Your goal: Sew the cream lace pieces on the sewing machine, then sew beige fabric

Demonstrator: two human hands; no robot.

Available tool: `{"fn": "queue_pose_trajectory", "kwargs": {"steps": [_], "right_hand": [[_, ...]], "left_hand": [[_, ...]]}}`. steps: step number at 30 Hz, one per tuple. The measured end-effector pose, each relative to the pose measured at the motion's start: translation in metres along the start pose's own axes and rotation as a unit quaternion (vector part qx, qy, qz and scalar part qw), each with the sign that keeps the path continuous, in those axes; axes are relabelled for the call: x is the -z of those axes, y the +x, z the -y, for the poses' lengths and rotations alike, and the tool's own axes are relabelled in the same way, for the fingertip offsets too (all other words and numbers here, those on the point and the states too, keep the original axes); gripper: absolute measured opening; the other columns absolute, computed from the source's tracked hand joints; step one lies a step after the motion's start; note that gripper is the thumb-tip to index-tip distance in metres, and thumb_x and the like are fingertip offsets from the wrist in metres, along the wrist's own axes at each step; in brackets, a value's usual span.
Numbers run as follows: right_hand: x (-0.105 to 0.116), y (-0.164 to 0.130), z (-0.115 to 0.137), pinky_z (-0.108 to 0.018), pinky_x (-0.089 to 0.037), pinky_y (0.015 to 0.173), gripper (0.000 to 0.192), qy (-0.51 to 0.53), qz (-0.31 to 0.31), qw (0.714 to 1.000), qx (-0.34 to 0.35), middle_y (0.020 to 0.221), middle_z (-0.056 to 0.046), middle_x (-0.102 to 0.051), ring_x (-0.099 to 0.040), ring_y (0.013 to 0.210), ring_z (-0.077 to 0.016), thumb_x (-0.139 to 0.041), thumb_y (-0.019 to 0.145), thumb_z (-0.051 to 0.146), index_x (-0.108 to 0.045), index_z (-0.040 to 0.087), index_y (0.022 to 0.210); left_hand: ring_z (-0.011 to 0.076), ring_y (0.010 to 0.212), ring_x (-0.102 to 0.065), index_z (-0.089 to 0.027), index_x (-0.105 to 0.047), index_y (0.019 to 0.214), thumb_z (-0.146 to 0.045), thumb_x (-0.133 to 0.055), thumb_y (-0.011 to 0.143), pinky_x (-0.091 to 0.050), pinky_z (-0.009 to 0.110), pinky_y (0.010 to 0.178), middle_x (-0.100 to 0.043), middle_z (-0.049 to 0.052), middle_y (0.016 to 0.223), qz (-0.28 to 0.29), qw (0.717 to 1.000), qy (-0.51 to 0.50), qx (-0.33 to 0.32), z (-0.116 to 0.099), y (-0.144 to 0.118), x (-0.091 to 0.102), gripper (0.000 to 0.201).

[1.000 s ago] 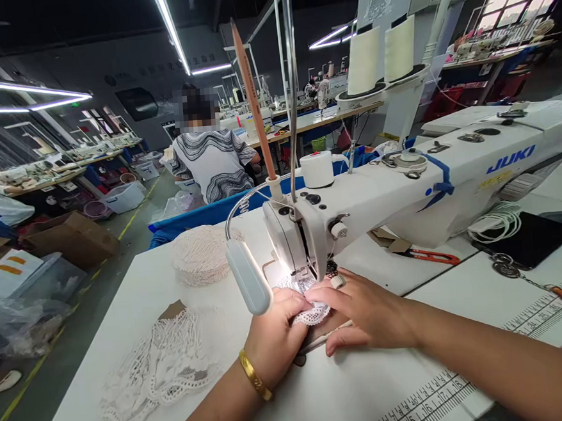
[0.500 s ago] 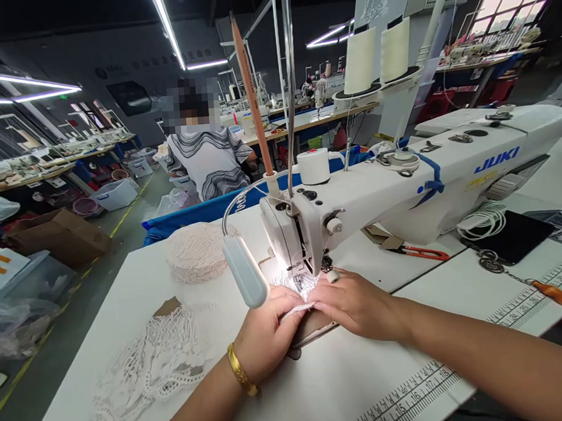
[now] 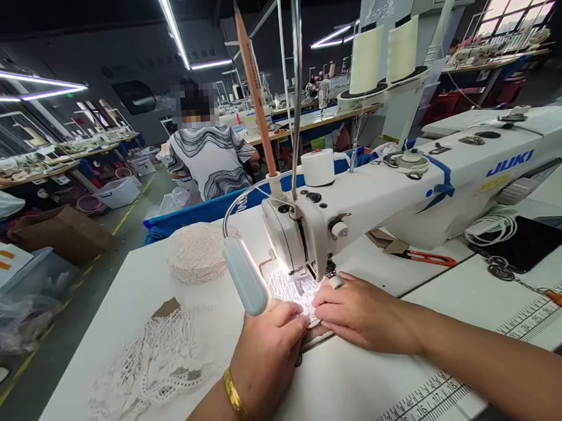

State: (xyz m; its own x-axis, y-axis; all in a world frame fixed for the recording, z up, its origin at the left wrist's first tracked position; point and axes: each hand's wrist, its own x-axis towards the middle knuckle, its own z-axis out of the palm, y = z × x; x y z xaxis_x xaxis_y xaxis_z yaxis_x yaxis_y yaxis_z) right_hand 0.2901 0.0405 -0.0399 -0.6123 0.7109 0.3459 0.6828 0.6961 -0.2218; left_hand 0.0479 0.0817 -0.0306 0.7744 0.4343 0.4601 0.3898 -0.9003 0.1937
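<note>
Lace piece [image 3: 291, 290] lies flat on table [image 3: 371, 396] under the sewing machine [image 3: 405, 195] needle, straight ahead of both hands. Left hand [image 3: 266, 352] and right hand [image 3: 360, 311] fingers press its near edge, pinning rather than clenched; right sits slightly nearer the needle.

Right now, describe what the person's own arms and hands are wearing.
Both forearms are bare, with no sleeves in view. The left hand has a gold bangle around its wrist. The right hand shows no ring, watch or glove.

The sewing machine [image 3: 433, 187] arm carries the blue brand name "JUKI". The table's printed ruler [image 3: 420, 406] shows 16, 17, 18.
</note>
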Motion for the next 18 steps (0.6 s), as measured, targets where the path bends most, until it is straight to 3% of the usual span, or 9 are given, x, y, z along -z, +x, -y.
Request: {"fn": "queue_pose_trajectory", "kwargs": {"steps": [6, 12, 18], "right_hand": [[-0.0014, 0.0027, -0.0022, -0.037, -0.040, 0.084, 0.016, -0.021, 0.013, 0.999, -0.025, 0.101, -0.007, -0.070, -0.057, 0.095, -0.0235, -0.053, 0.103, 0.012, -0.065, 0.020, 0.098], [-0.0044, 0.0004, -0.0031, -0.038, -0.040, 0.085, 0.016, -0.015, 0.010, 0.999, -0.030, 0.101, -0.007, -0.071, -0.056, 0.097, -0.0242, -0.051, 0.102, 0.011, -0.065, 0.019, 0.100], [-0.0047, 0.0027, -0.0015, -0.039, -0.040, 0.084, 0.020, -0.013, 0.017, 0.999, -0.038, 0.099, -0.007, -0.070, -0.056, 0.095, -0.0244, -0.046, 0.103, 0.011, -0.065, 0.018, 0.098]], "left_hand": [[0.0237, 0.092, -0.071, -0.021, -0.075, 0.108, -0.011, -0.045, 0.106, -0.047, 0.040, 0.081, -0.078, 0.005, 0.108, -0.003, 1.000, 0.029, -0.009, 0.0064, 0.0030, -0.0016, 0.032], [0.0212, 0.087, -0.070, -0.016, -0.073, 0.104, -0.004, -0.046, 0.102, -0.048, 0.035, 0.074, -0.079, 0.006, 0.102, -0.004, 0.999, 0.014, -0.050, 0.0019, 0.0012, -0.0028, 0.030], [0.0211, 0.090, -0.072, -0.016, -0.073, 0.105, -0.005, -0.044, 0.102, -0.049, 0.034, 0.075, -0.080, 0.005, 0.105, 0.008, 0.999, 0.006, -0.038, 0.0041, 0.0014, -0.0019, 0.031]]}}
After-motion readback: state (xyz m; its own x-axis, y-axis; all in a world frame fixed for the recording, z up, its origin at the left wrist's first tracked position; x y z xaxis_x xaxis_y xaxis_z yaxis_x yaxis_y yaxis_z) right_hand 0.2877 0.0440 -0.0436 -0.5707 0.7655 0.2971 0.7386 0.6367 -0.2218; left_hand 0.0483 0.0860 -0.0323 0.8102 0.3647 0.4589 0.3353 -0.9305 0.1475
